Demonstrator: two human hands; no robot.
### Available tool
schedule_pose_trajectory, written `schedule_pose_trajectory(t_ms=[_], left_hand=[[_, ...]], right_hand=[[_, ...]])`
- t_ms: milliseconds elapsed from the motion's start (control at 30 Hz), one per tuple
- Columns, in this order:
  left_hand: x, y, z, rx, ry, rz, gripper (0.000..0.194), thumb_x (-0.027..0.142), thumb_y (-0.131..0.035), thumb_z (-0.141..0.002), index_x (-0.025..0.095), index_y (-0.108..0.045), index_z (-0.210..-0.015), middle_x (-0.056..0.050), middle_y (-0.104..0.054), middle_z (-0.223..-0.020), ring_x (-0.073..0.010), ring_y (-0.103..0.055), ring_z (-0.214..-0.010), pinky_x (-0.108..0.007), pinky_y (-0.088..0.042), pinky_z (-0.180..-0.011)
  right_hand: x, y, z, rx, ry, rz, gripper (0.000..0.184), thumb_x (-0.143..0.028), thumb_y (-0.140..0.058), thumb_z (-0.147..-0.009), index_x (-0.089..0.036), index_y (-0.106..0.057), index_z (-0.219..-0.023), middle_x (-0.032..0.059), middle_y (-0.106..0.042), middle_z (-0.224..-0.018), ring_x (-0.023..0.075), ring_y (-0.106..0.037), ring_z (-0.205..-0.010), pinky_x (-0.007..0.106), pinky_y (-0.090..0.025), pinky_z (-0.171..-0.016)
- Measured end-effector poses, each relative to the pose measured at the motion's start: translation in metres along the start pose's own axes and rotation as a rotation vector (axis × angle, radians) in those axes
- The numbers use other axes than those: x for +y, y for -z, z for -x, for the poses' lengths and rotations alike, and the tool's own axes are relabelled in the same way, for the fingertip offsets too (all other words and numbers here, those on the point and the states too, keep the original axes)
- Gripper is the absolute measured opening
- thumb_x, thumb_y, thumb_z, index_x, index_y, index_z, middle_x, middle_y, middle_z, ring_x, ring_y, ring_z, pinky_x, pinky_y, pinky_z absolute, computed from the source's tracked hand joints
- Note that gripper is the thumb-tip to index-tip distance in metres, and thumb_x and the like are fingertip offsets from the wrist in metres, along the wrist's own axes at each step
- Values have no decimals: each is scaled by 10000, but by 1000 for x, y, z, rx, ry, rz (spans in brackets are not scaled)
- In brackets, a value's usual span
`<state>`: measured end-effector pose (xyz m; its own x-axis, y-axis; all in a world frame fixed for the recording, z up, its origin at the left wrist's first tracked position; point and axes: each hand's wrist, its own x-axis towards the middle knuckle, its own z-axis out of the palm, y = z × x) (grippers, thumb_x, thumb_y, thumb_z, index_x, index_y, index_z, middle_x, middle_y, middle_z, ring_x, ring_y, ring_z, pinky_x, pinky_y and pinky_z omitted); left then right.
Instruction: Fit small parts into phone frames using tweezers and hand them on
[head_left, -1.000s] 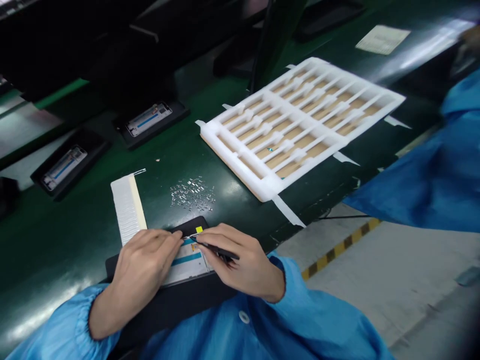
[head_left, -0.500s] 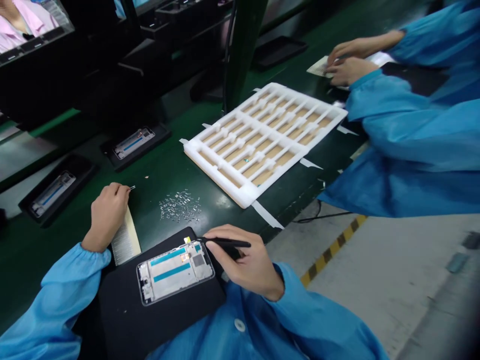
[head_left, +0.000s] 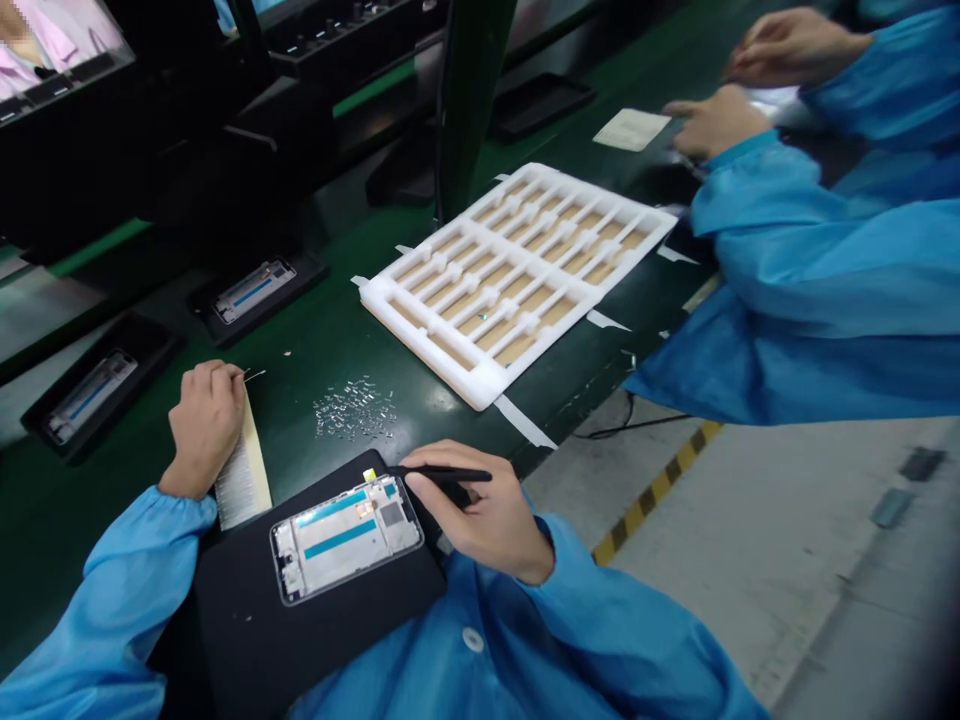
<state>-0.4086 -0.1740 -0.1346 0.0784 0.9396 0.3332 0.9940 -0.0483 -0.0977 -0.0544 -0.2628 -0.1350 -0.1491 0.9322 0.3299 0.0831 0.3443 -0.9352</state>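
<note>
Green tabletop [head_left: 300, 340] carried a black mat [head_left: 300, 650], with a phone frame [head_left: 345, 538] lying on it, thin silver rim around a white backing with blue stripes. The right hand [head_left: 480, 515] held black tweezers [head_left: 450, 474] just beside the frame. The left hand [head_left: 204, 430] curled over a white bristled strip [head_left: 241, 480], and whether it gripped anything was hard to tell. Tiny metal pieces [head_left: 354, 408] lay scattered nearby, too small to make out, and a co-worker's hand [head_left: 716, 120] was partly cut off at the upper right.

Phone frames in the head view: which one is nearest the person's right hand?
The frame lying on the black mat, right beside the right hand. The other frames sit farther off in black trays.
</note>
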Motion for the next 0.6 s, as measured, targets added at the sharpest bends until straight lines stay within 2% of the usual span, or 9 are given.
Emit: schedule_pose_trajectory(t_ms=[133, 200, 267, 367, 433, 533, 600], left_hand=[[1, 18, 0, 24, -15, 63, 376, 421, -355, -1101, 169, -630, -1145, -179, -654, -1267, -334, -602, -1198, -436, -513, -870], [8, 37, 9, 42, -23, 87, 323, 419, -394, -1095, 193, -623, -1126, -126, -670, -1217, -301, -615, -1203, -447, -504, -989], [22, 59, 24, 52, 1, 222, 240, 400, -472, -1075, 220, -628, -1093, -55, -693, -1135, -256, -649, -1161, -423, -497, -1034], [56, 87, 53, 32, 60, 570, 159, 378, -583, -1035, 234, -643, -1002, 9, -736, -956, -180, -721, -943, -330, -561, -887], [80, 98, 70, -53, 103, 840, 152, 356, -624, -1022, 225, -651, -950, 7, -755, -862, -157, -733, -815, -291, -588, -770], [105, 104, 86, -173, 170, 1179, 133, 307, -665, -1010, 208, -682, -923, -19, -778, -843, -153, -753, -784, -267, -620, -730], [113, 103, 92, -164, 159, 1295, 104, 274, -697, -992, 198, -709, -923, -31, -791, -854, -155, -766, -785, -256, -634, -719]], right_hand=[[-3, 7, 0, 25, -14, -42, 146, -215, -652, -1011, -221, -793, -1052, 89, -800, -1000, 232, -769, -929, 388, -642, -836], [-5, 9, 0, 46, -9, -99, 224, -243, -567, -1062, -226, -789, -1041, 104, -788, -1081, 251, -753, -1017, 435, -619, -920], [-10, 8, 1, 81, 6, -156, 286, -249, -506, -1085, -231, -782, -1014, 109, -774, -1124, 266, -734, -1078, 470, -596, -973], [-20, -4, 0, 92, 19, -169, 274, -212, -501, -1079, -224, -772, -1039, 95, -755, -1011, 225, -734, -925, 404, -613, -838], [-28, -16, 0, 40, 31, -134, 216, -187, -556, -1050, -211, -770, -1072, 81, -740, -947, 185, -709, -795, 336, -597, -707], [-35, -32, 1, -21, 44, -105, 116, -159, -687, -974, -190, -770, -1050, 63, -743, -921, 131, -661, -665, 272, -570, -612], [-36, -37, 2, -40, 52, -103, 87, -147, -719, -956, -178, -770, -1018, 52, -747, -898, 103, -625, -603, 246, -555, -580]])
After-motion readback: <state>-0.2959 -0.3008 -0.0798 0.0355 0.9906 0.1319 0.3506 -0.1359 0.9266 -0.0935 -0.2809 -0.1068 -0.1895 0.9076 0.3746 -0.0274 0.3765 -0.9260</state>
